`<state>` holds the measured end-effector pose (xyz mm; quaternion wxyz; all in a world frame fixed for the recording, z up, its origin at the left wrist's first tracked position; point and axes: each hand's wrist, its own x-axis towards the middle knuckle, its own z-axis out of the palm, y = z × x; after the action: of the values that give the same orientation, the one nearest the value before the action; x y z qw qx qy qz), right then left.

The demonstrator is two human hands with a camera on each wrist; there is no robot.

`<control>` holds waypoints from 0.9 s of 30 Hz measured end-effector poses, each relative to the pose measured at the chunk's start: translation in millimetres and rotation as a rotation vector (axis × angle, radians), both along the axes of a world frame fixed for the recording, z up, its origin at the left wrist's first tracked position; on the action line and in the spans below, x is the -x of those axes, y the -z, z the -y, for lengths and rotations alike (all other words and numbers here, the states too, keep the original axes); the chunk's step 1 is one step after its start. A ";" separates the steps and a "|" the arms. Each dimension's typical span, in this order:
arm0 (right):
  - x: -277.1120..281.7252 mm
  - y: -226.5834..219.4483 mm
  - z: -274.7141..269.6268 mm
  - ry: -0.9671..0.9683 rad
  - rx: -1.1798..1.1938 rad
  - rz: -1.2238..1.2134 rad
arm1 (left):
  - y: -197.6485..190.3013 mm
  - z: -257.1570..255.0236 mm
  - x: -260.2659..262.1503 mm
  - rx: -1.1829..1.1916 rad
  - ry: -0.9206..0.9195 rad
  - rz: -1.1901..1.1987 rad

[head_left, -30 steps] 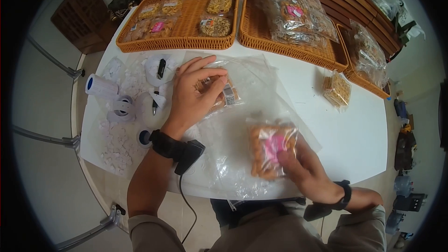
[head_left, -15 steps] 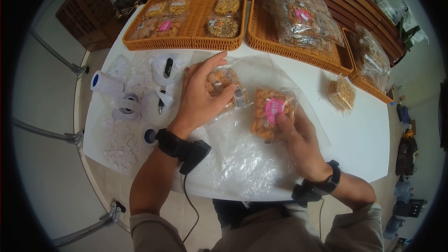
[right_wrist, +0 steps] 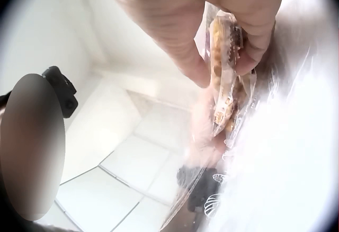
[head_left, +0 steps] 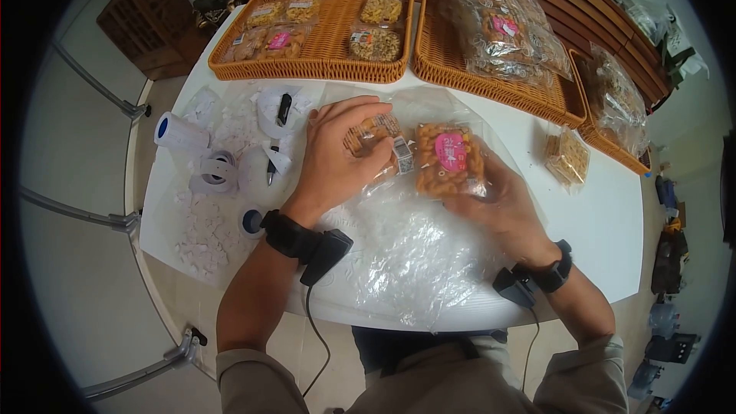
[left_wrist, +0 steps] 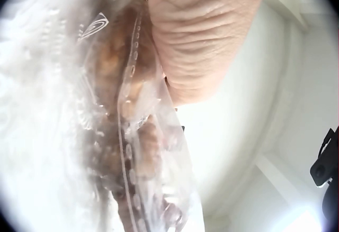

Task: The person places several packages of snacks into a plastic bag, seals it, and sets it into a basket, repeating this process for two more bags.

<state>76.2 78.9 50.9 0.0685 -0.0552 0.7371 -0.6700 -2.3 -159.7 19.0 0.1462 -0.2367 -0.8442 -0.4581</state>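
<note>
In the head view my left hand (head_left: pixel 331 161) grips a clear snack packet (head_left: pixel 402 152) with a barcode label, thumb across its face and fingers over its far side. Just to the right, my right hand (head_left: pixel 502 203) holds another snack packet (head_left: pixel 452 162) of brown twisted pieces with a pink label facing up. The right wrist view shows this packet (right_wrist: pixel 222 73) edge-on, pinched between thumb and fingers. Under both hands spreads a large clear plastic bag (head_left: pixel 410 253), wrinkled toward the front. Clear film (left_wrist: pixel 132 137) over brown pieces fills the left wrist view beside my palm.
At the back stand wicker trays: one with several snack packs (head_left: pixel 313 69), one with a heap of packets (head_left: pixel 502 31), one partly cut off (head_left: pixel 613 146). A pale snack pack (head_left: pixel 567 157) lies at right. Label rolls (head_left: pixel 182 132), pens (head_left: pixel 284 110) and paper scraps (head_left: pixel 205 238) lie left.
My right hand has carried the pink-labelled packet away from my body and up beside the left hand's packet. The left hand keeps its grip with little movement.
</note>
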 end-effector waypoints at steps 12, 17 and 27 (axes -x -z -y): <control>9.5 17.8 -0.3 0.182 0.167 0.102 | -1.2 -2.0 -0.2 0.005 0.006 0.021; 12.0 13.3 0.8 0.180 0.091 0.076 | -1.3 -0.9 0.2 -0.001 0.015 0.012; -24.0 -6.2 0.7 0.117 -0.587 -0.296 | 2.0 0.4 2.5 -0.006 0.011 -0.012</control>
<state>100.2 78.2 57.2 -0.0649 -0.0872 0.9026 -0.4165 -4.9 -160.1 17.0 0.1492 -0.2436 -0.8407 -0.4601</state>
